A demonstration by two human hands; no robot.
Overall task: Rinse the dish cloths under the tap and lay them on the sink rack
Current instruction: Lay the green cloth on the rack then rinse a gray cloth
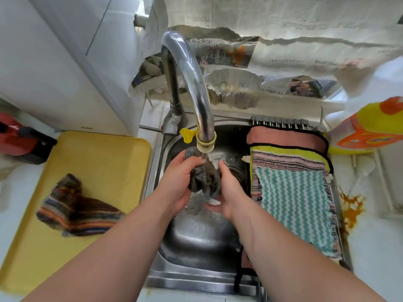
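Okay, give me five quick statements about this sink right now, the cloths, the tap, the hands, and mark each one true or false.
1. The left hand and the right hand hold a grey cloth under the tap. True.
2. The striped cloth lies in the sink. False: it lies on the yellow tray, left of the sink.
3. A teal zigzag cloth lies spread over other cloths on the rack. True.
4. The yellow and orange bottle stands left of the sink. False: it stands to the right.
5. The rack covers the sink's left side. False: it covers the right side.
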